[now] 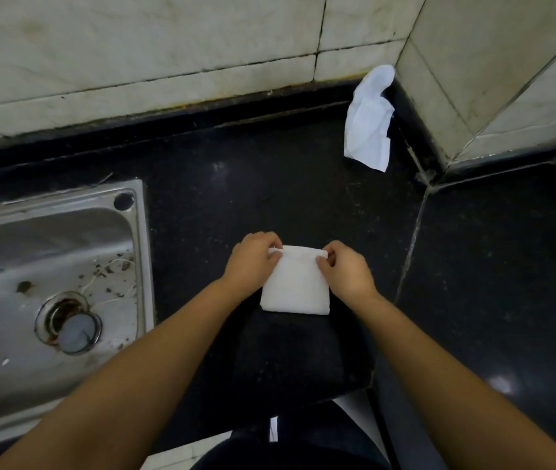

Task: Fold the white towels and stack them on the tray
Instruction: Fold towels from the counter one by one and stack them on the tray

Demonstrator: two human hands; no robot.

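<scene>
Both hands, left (253, 257) and right (346, 268), pinch the far corners of a nearly folded towel (295, 286); another (370, 120) waits crumpled at one o'clock, no tray in view

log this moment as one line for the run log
step: folding | left hand: pinches folded towel far edge | right hand: pinches same edge | loose towel: unfolded, far corner | tray: not seen
</scene>
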